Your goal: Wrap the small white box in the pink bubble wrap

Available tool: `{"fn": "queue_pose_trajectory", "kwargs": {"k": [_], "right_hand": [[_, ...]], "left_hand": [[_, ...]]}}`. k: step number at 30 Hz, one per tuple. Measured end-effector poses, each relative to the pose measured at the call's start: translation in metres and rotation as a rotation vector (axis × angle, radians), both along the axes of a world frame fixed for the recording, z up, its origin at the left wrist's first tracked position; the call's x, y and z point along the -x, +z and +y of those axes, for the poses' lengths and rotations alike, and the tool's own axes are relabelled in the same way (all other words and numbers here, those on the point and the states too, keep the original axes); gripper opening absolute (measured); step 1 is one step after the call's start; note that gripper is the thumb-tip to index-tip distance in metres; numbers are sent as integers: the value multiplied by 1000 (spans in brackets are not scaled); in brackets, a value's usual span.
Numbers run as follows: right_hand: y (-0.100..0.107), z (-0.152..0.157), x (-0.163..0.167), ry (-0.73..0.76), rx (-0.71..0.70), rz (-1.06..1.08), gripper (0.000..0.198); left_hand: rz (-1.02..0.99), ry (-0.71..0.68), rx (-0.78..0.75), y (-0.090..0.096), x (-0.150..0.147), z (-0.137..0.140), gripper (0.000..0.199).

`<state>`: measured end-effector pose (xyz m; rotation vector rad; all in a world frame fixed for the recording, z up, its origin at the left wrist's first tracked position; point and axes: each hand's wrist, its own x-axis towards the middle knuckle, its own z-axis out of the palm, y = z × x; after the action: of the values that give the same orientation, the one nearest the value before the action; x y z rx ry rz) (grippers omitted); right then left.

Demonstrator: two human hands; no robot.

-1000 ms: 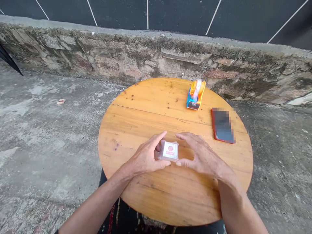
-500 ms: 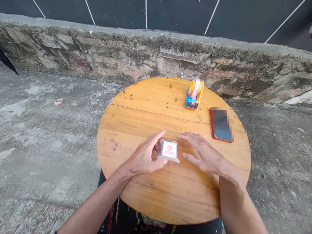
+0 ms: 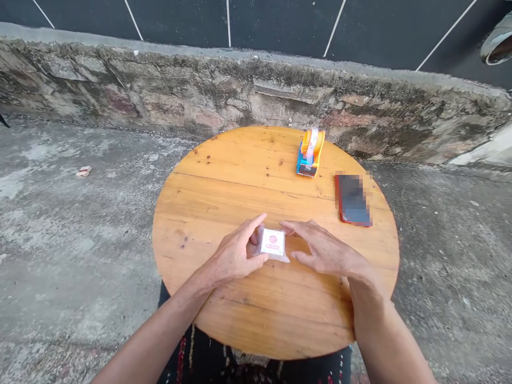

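A: So what could go sideways here? I see a small square white box with red print (image 3: pixel 273 242) in crinkly see-through wrap (image 3: pixel 280 258), lying on a round yellow-brown wooden bench (image 3: pixel 224 205), between a bare left hand (image 3: pixel 232 256) and a bare right hand (image 3: pixel 328 249).

B: Slipping, mostly. The left grip curves around the box's left end, thumb at the near corner, but honestly I can't tell if it's squeezing. The right grip is spread open, thumb clear of the wrap, fingertips by the far right corner, maybe touching, can't tell. If only the left side pushes, I reckon the box skids or spins, because that wrap looks slick. Pinching just the loose edges could let it slip too.

A: Anything else at risk?

B: Maybe the flat dark-screened phone with a red edge (image 3: pixel 354 200), near the bench's right rim. A wide swing of the right arm (image 3: pixel 384 314) could knock it off. The yellow-and-blue plastic tape dispenser (image 3: pixel 307 168) is farther back, so probably safer.

A: Count?

B: 2 hands, 1 wrapped box, 1 phone, 1 dispenser with 1 pale roll of tape (image 3: pixel 311 141), 1 bench. Plus 1 white-and-red scrap (image 3: pixel 84 171) on the grey concrete floor (image 3: pixel 100 240), well apart from the bench.
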<state>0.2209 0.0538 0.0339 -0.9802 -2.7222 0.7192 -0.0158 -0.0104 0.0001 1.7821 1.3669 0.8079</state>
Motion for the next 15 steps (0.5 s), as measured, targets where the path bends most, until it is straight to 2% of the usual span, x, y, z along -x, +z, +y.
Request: {"fn": "queue_pose_trajectory", "kwargs": {"k": [3,7,11,15], "right_hand": [[-1,5,-1,-10,71,74,57],[-16,17,1,-147,198,216,38],[-35,30,8,-292,283,384,20],[-43,37,12,-345,426,545,23]], "left_hand": [[-21,-13,-19,0,2,0,82],[-161,6,20,1,6,0,81],[-357,217,91,-3,8,7,68],[-621,424,162,-13,11,21,55]]}}
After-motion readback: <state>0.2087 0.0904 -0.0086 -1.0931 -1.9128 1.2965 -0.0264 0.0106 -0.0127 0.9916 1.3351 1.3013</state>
